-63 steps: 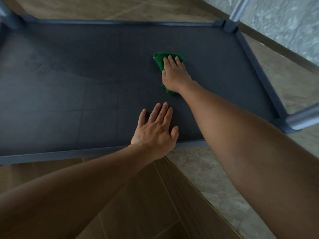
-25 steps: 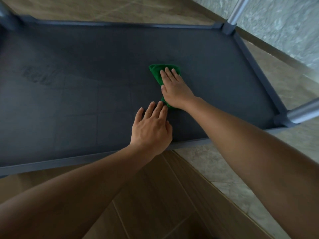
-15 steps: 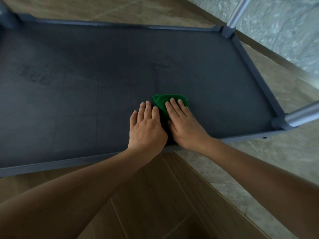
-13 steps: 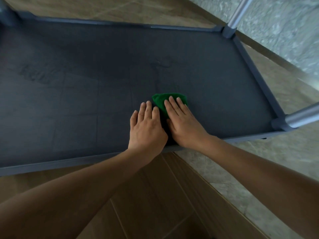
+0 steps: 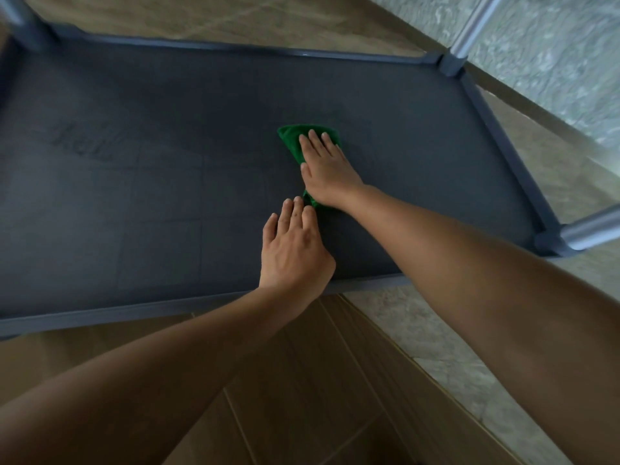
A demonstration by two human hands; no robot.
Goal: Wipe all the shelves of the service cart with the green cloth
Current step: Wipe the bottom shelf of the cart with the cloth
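- The green cloth [image 5: 291,141] is lying bunched on the dark grey shelf [image 5: 161,203] of the cart, right of the middle and well away from every edge
- The right hand [image 5: 327,169] is pressing flat on top of the cloth, fingers straight and close together, holding nothing in a curl; the cloth is showing past the fingertips and on the thumb side
- A narrow green tail of the cloth is sticking out under the right wrist, towards the near edge
- The left hand [image 5: 292,253] is resting palm down on the bare shelf, nearer the person than the right hand, fingers straight and together, gripping nothing
- The left fingertips are sitting just beside that green tail; whether they are touching it cannot be told
- Both forearms are reaching in over the near rim [image 5: 134,313] of the shelf
- Faint darker smears [image 5: 80,142] are showing on the shelf surface towards the left
- Silver posts are rising from the corners: one at the far right [image 5: 476,25], one at the near right [image 5: 590,229], one at the far left [image 5: 15,11]
- Brown wood-look floor [image 5: 302,397] is lying under the arms, with pale stone tiles [image 5: 436,333] beside it on the right
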